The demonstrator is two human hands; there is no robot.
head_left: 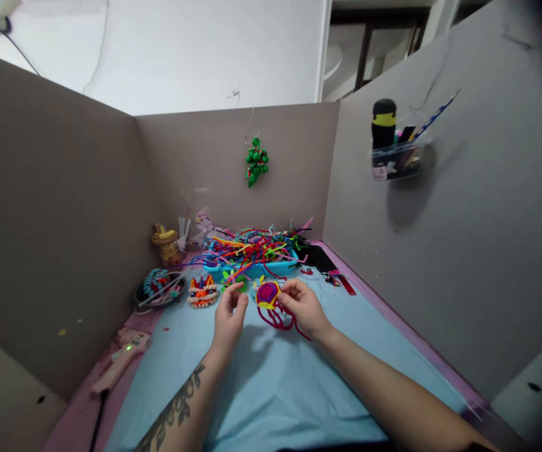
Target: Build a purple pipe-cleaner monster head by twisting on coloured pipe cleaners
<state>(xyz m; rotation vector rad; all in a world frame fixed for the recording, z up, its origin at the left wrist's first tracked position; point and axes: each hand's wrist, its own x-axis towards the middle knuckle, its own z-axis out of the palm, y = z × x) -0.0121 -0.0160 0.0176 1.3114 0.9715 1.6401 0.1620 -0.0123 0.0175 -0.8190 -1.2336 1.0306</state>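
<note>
In the middle of the blue cloth, my right hand (303,307) pinches a round piece coiled from pipe cleaners (268,294), with a magenta and purple centre and a yellow border. Dark red pipe-cleaner strands (275,319) dangle below it in loops. My left hand (231,309) is held just left of the piece, apart from it. Its fingers are bent, the thumb stands away from them, and I see nothing between them. Just behind my left hand is a small green pipe-cleaner figure (239,282), partly hidden.
A blue tray (256,271) heaped with coloured pipe cleaners stands behind my hands. At left are an orange-and-white figure (202,292), a dark bowl (160,300) and a pink glue gun (123,361). Grey panels (233,141) enclose three sides; a clear bin (400,162) hangs at right.
</note>
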